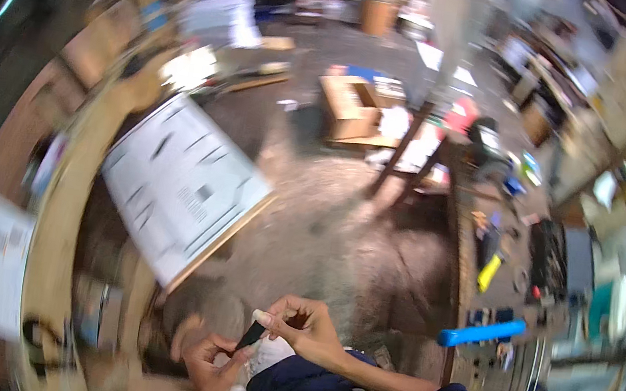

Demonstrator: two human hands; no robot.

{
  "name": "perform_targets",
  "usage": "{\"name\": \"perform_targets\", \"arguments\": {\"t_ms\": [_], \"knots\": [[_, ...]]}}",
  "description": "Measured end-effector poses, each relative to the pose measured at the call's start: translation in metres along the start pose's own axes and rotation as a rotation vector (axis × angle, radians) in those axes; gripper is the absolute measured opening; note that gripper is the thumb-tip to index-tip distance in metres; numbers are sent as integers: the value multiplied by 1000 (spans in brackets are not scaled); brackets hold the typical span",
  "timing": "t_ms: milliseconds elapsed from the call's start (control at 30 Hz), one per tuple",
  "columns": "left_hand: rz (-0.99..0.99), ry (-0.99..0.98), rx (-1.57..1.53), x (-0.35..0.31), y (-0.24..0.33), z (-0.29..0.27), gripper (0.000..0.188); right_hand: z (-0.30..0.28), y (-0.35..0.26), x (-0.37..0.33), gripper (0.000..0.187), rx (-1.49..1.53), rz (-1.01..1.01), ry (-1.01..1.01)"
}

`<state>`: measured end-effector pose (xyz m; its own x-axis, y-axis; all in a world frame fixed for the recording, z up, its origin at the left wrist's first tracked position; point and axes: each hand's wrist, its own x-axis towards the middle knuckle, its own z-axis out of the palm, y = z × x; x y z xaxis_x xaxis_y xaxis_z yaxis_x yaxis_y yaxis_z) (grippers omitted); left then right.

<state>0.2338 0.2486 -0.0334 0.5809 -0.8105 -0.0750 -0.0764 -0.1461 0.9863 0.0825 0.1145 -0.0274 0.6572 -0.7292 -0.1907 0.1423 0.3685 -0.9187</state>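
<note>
Both hands, left hand point(212, 358) and right hand point(302, 325), pinch one small dark tool point(251, 336).

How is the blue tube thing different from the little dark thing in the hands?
The bright blue plastic cylinder is bigger; the small dark pointed object is much smaller. The cylinder lies alone on the cluttered workbench; the dark object is pinched between the left hand and right hand. Both are long and narrow.

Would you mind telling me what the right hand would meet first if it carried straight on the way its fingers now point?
The right hand points toward the left hand; first comes the small dark object both pinch, then the left fingers. Blur leaves depth unsure.
</note>
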Motion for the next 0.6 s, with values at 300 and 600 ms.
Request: {"name": "perform_targets", "arguments": {"t_ms": [300,600], "knots": [[115,-953,100,243,-10,212,28,-169,18,57,21,167,-141,1075],[258,-1413,5,421,-33,547,67,-257,-45,54,28,466,-150,1644]]}}
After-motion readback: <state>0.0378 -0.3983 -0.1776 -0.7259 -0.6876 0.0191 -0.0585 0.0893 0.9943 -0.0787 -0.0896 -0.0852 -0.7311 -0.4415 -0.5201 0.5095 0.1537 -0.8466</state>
